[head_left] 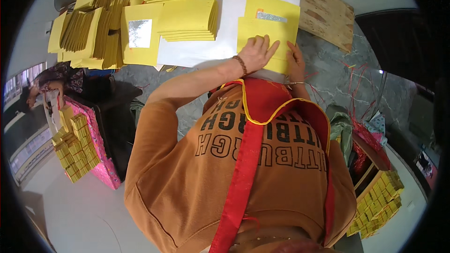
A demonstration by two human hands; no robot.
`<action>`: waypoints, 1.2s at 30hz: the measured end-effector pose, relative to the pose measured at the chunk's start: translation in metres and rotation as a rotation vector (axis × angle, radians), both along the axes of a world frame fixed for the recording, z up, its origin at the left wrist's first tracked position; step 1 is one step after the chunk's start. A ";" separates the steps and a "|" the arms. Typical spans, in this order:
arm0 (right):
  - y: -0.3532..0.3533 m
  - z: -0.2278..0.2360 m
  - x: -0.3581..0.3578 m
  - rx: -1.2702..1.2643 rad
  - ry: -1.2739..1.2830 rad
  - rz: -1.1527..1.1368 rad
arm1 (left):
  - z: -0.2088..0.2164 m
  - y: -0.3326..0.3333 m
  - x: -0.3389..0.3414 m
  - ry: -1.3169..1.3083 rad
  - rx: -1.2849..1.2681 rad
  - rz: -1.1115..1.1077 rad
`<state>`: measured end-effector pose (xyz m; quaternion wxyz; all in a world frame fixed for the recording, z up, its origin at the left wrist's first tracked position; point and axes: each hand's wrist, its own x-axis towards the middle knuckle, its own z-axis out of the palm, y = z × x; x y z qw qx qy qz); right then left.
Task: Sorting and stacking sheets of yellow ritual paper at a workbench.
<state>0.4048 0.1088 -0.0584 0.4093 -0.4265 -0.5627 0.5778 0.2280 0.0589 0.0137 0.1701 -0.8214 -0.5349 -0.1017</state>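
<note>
Yellow paper sheets (268,28) lie at the table's near right edge, the front one folded or overlapping a taller one behind. A silver foil strip with a small orange mark (272,16) shows near the top of the taller sheet. My left hand (257,55) rests on the yellow paper with fingers stretched out and apart; a beaded bracelet circles its wrist. At the paper's right edge is my right hand (295,61), its fingers extended along that edge and partly apart. The paper's lower end reaches my red apron (265,100).
On the white table (229,14) stand a fanned yellow stack (187,18), a yellow sheet with a silver square (139,33), and several more stacks (82,33). A wooden board (326,14) lies right. Bundled yellow paper (77,147) sits at left, more (377,204) at right. Another person (58,82) is at left.
</note>
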 end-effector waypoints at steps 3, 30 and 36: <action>-0.003 0.023 -0.007 -0.202 0.104 -0.096 | 0.002 0.015 -0.004 -0.104 -0.248 0.021; -0.005 0.003 -0.013 0.112 -0.215 -0.073 | -0.004 -0.058 -0.207 -0.204 -0.184 0.440; -0.004 0.013 -0.010 0.049 -0.312 -0.128 | 0.050 -0.046 -0.181 -0.132 -0.276 0.453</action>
